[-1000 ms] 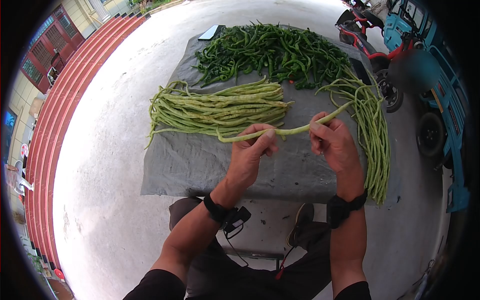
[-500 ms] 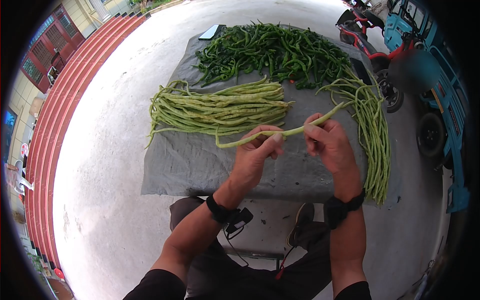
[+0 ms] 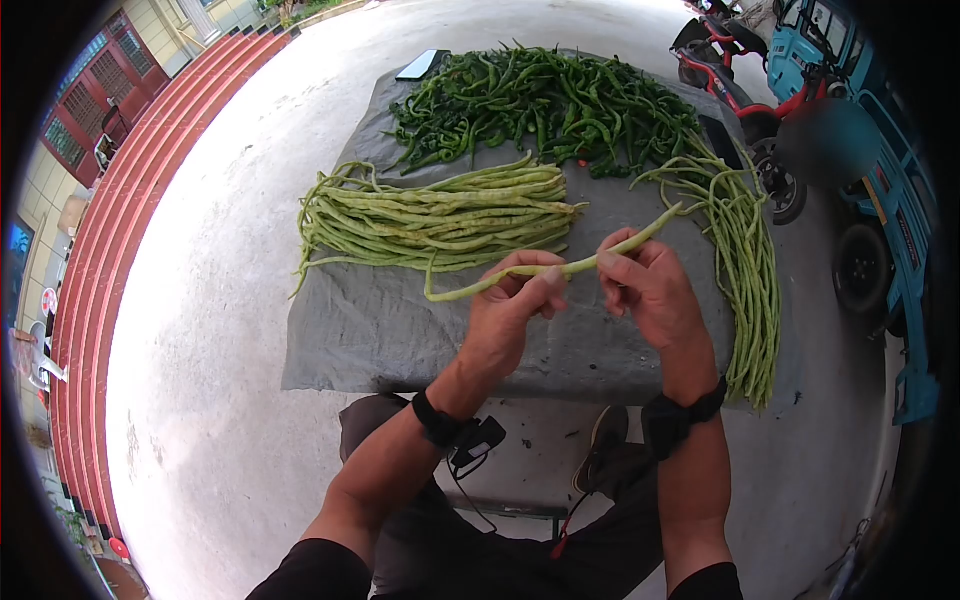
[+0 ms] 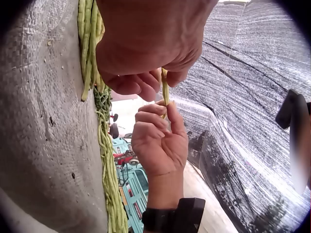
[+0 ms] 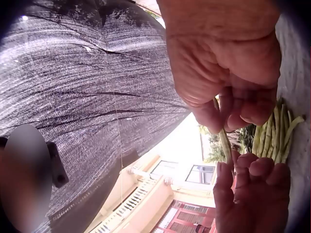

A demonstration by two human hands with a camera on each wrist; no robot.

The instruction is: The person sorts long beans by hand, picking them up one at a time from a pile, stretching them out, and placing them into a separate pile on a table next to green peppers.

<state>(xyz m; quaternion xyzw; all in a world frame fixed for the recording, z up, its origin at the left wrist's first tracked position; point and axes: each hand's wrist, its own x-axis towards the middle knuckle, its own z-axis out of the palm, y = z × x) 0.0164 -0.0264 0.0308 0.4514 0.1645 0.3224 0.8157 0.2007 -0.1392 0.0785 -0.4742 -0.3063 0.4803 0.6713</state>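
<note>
One long green bean (image 3: 583, 265) is held above the grey cloth (image 3: 420, 330) by both hands. My left hand (image 3: 508, 310) pinches it between thumb and fingers, its thin end hanging bent to the left. A short way right, my right hand (image 3: 655, 290) pinches the same bean, whose other end points up to the right. The wrist views show the bean (image 4: 165, 90) running between the two sets of fingertips. A bundle of long beans (image 3: 440, 215) lies beyond my left hand; another bundle (image 3: 745, 280) lies right of my right hand.
Green peppers (image 3: 550, 100) are heaped at the cloth's far side. A phone (image 3: 423, 65) lies at the far left corner, and a dark flat object (image 3: 720, 142) at the right. Beyond stand a blue vehicle (image 3: 890, 220) and red steps (image 3: 150, 220).
My right hand has moved left along with the bean, closer to my left hand. The left hand has shifted slightly right, and the bean's thin end has moved left and down.
</note>
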